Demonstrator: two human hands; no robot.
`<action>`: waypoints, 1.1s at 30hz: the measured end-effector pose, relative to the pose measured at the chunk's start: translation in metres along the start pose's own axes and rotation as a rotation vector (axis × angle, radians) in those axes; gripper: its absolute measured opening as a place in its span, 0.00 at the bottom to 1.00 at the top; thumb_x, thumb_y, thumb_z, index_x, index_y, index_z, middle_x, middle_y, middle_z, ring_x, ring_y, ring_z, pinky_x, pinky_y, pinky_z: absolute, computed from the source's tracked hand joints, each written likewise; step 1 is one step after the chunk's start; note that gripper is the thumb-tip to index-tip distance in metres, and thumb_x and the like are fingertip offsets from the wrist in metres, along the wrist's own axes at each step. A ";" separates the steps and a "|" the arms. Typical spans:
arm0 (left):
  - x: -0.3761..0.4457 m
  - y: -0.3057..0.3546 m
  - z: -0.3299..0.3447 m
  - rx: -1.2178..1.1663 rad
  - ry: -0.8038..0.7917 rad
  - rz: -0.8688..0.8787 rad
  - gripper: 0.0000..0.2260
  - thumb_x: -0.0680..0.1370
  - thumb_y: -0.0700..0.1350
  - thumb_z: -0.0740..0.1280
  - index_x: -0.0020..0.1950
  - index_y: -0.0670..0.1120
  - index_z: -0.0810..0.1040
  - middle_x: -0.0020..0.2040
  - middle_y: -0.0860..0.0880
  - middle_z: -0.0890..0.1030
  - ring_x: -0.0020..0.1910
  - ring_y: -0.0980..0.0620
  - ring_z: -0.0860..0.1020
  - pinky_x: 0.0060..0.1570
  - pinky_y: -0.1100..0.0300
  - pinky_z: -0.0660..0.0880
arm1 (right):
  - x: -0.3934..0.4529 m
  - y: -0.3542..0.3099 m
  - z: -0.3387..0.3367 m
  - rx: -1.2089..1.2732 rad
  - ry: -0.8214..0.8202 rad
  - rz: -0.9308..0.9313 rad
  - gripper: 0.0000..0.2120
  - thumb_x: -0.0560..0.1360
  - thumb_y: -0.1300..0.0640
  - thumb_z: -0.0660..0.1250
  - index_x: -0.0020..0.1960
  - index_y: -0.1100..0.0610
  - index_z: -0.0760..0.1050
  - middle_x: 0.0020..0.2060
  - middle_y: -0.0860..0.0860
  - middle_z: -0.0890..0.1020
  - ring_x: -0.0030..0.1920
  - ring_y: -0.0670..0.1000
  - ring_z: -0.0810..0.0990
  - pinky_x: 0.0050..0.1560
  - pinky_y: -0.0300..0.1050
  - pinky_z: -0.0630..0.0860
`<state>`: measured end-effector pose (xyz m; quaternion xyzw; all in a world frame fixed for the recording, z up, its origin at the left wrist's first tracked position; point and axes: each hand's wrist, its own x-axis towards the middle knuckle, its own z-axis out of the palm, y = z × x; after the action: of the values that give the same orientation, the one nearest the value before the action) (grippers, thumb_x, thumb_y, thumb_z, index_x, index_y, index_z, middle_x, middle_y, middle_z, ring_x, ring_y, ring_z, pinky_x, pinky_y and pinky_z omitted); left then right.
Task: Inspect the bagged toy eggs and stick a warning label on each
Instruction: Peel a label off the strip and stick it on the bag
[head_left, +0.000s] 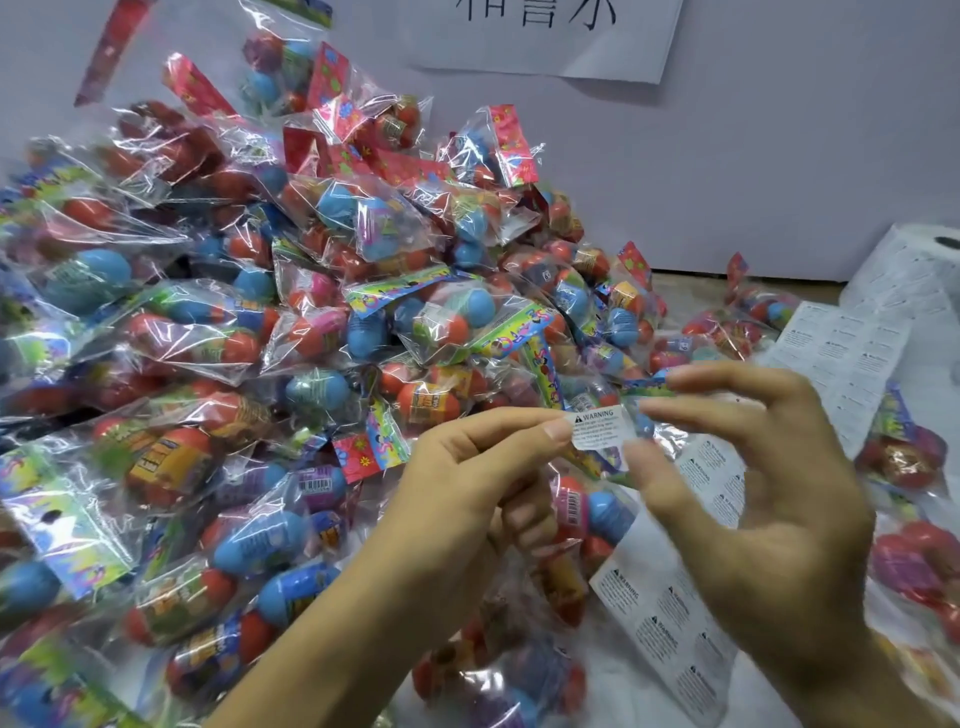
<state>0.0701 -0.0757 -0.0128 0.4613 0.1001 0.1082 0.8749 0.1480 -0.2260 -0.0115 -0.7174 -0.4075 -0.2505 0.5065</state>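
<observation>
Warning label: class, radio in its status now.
Left hand pinches warning label. Right hand fingers at its other edge. Bagged eggs underneath. Nothing blocking.

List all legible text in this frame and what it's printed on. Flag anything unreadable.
"WARNING", with a triangle symbol: on the white label pinched by the left hand; the small print below it is too small to read.
"WARNING": repeated headings on the label sheet; body text unreadable.
Label roll: print too small to read.
Paper sign on the wall: large characters cut off by the frame edge, unreadable.
Egg wrappers and barcodes in the bag pile: blurred, unreadable.
</observation>
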 end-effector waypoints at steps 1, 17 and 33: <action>0.001 0.000 -0.005 0.006 -0.016 0.007 0.03 0.67 0.38 0.74 0.39 0.40 0.84 0.23 0.52 0.63 0.19 0.56 0.62 0.21 0.67 0.63 | -0.005 0.000 -0.003 0.089 -0.014 0.104 0.05 0.74 0.51 0.73 0.50 0.47 0.83 0.56 0.49 0.78 0.60 0.54 0.80 0.56 0.53 0.79; 0.001 -0.011 -0.012 0.433 0.074 0.186 0.09 0.75 0.50 0.74 0.46 0.44 0.87 0.24 0.54 0.67 0.23 0.56 0.63 0.25 0.66 0.63 | -0.003 0.007 -0.010 0.428 -0.132 0.573 0.06 0.67 0.58 0.80 0.34 0.53 0.84 0.50 0.44 0.83 0.49 0.42 0.83 0.47 0.34 0.78; -0.004 -0.002 -0.016 1.211 -0.165 0.128 0.11 0.75 0.48 0.76 0.36 0.47 0.81 0.31 0.55 0.75 0.30 0.59 0.71 0.33 0.65 0.67 | -0.006 0.020 -0.002 0.631 -0.034 0.823 0.08 0.60 0.51 0.76 0.36 0.53 0.85 0.40 0.46 0.83 0.42 0.45 0.80 0.47 0.49 0.83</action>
<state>0.0625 -0.0655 -0.0231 0.8884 0.0477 0.0485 0.4539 0.1611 -0.2333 -0.0258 -0.6344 -0.1556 0.1160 0.7482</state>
